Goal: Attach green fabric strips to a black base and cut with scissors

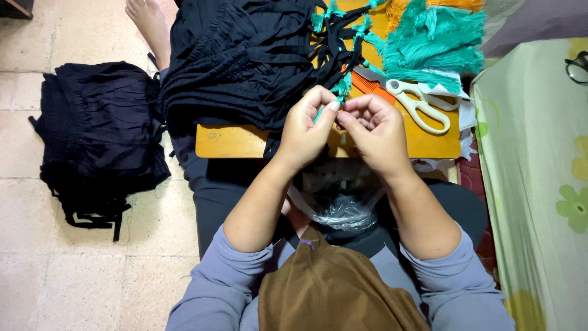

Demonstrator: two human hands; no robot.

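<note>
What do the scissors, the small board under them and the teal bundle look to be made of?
Scissors: cream handles look like smooth plastic; the blades are barely visible, so I can't tell.
Board: probably wood or laminate, with an orange-brown, slightly glossy face and rounded corner.
Teal bundle: soft yarn or thread, seen as loose matte strands.

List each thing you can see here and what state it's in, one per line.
Left hand: fingers pinched on a teal tassel.
Right hand: fingers curled, meeting the left at the tassel.
Scissors: blades hidden, lying flat on the wooden board.
Black garments on the board: piled, drawstrings tipped with teal tassels.
Black garments on the floor: heaped apart.
Teal tassel bundle: loose, heaped.
Plastic bag: open, in lap.
</note>
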